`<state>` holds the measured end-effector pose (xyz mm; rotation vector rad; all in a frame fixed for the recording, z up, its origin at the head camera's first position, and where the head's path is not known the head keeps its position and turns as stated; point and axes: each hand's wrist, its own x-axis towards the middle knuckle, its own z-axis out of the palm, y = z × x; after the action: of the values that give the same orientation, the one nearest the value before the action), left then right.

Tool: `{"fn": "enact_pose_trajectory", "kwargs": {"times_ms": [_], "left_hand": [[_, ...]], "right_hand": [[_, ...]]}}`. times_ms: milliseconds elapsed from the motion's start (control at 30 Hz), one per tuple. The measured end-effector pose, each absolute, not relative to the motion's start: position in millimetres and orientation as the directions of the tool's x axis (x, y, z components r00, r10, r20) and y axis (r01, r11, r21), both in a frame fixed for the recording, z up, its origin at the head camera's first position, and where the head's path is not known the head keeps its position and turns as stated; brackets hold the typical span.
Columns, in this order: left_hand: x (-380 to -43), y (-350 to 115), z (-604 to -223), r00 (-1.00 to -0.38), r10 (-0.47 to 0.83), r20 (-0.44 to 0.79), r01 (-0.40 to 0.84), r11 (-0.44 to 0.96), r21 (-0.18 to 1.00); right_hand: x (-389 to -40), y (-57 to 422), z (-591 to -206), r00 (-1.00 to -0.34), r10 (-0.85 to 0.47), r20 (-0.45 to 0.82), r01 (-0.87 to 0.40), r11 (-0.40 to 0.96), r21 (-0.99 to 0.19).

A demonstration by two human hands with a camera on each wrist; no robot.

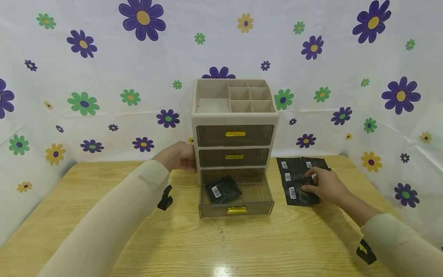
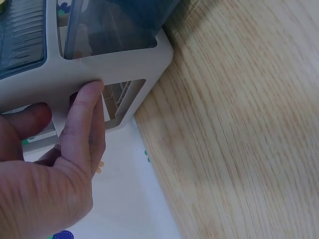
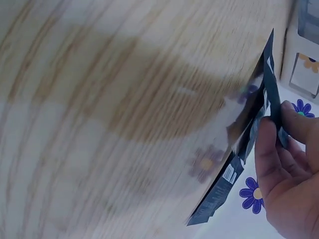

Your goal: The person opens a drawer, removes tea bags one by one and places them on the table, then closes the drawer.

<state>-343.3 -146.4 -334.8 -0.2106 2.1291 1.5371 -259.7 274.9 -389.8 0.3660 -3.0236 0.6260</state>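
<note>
A beige drawer organizer (image 1: 237, 120) stands near the back of the table, its bottom drawer (image 1: 214, 211) pulled out. Black packets (image 1: 226, 189) with a white label lie in that drawer. My left hand (image 1: 180, 156) grips the organizer's left side, with thumb and fingers around a strut of its side frame (image 2: 62, 112). To the right, several flat black packets (image 1: 294, 195) with barcode labels lie in rows. My right hand (image 1: 327, 184) is over them and pinches one black packet (image 3: 271, 89) between thumb and fingers, its edge raised in the right wrist view.
Two upper drawers with yellow handles (image 1: 235, 134) are closed. An open-topped tray with compartments (image 1: 250, 94) forms the organizer's top. A flower-patterned white cloth (image 1: 149, 96) hangs behind the wooden table (image 1: 180, 238). Black wrist straps (image 1: 165, 198) show by both sleeves.
</note>
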Motion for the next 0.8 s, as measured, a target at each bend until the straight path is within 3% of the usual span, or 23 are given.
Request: {"fn": "enact_pose_trajectory", "kwargs": {"times_ms": [100, 400, 667, 800], "left_hand": [[-343, -147, -334, -0.861, 0.159, -0.483, -0.408, 0.351, 0.843], [-344, -147, -334, -0.856, 0.164, -0.491, -0.41, 0.362, 0.837], [-346, -147, -333, -0.849, 0.178, -0.497, -0.409, 0.373, 0.833], [-345, -147, -334, -0.847, 0.181, -0.501, -0.413, 0.37, 0.832]], "right_hand": [[-260, 275, -390, -0.973, -0.221, 0.065, -0.228, 0.888, -0.4], [-265, 274, -389, -0.964, -0.263, 0.051, -0.268, 0.942, -0.2], [-267, 263, -377, -0.942, -0.291, 0.169, -0.313, 0.942, -0.119], [-264, 240, -372, -0.898, -0.349, 0.267, -0.388, 0.915, -0.107]]}}
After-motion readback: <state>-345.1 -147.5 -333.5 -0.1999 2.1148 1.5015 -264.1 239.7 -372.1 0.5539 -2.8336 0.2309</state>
